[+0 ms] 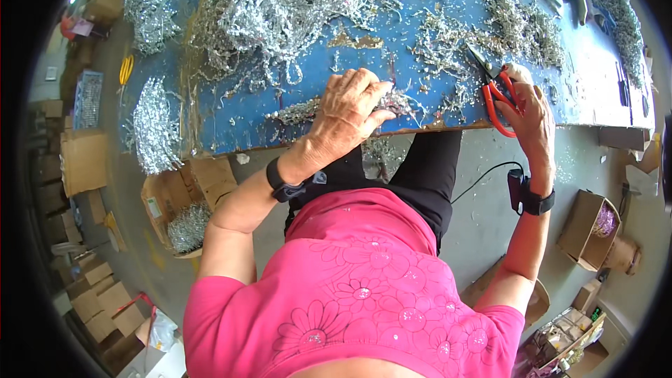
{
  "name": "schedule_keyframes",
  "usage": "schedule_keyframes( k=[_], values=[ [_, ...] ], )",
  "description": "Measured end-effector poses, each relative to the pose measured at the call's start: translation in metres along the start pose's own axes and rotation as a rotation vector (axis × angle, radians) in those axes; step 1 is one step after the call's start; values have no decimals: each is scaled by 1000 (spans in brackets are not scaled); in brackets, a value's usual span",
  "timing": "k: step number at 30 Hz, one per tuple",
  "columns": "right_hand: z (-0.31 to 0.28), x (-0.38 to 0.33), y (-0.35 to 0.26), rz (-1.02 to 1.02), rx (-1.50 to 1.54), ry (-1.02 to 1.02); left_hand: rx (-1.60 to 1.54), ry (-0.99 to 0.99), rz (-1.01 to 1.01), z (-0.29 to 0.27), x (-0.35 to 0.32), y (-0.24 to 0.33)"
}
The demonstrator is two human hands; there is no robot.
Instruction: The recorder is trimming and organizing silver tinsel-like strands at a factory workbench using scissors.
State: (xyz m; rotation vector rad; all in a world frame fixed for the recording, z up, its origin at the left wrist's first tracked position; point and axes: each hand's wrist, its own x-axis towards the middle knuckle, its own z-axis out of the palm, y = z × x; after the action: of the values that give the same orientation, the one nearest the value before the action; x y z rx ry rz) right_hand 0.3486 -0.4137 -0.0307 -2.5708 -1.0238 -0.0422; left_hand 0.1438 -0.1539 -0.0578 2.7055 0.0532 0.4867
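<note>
My left hand point(352, 108) lies over a thin bundle of silver tinsel strands point(295, 112) at the table's front edge, its fingers curled round the bundle and the thumb out to the right. The strands stick out on both sides of that hand. My right hand point(532, 115) grips red-handled scissors point(498, 101), fingers about the handles. Their dark blades stand a little apart and point up and to the left, toward loose tinsel scraps point(451, 45). The scissors are apart from the bundle.
A large heap of silver tinsel point(287, 7) covers the back left of the blue table point(245, 122). Tinsel bunches point(155, 126) hang at the left edge, near yellow-handled scissors point(126, 70). An open carton point(183, 199) with tinsel stands below; another box point(588, 231) is at right.
</note>
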Motion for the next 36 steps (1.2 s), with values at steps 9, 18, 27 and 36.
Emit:
schedule_keyframes(
  k=[9, 18, 27, 36],
  values=[
    [-18, -7, 18, 170, 282, -1, -109, 72, 33, 0, 1, 1],
    [-2, -109, -80, 476, 1531, -577, -835, -204, -346, -26, 20, -9],
    [15, -110, -117, 75, 767, -603, -1132, -524, -474, -48, 26, 1],
    [16, -112, -121, 133, 759, -520, -1140, -685, -455, -43, 21, 17]
  ],
)
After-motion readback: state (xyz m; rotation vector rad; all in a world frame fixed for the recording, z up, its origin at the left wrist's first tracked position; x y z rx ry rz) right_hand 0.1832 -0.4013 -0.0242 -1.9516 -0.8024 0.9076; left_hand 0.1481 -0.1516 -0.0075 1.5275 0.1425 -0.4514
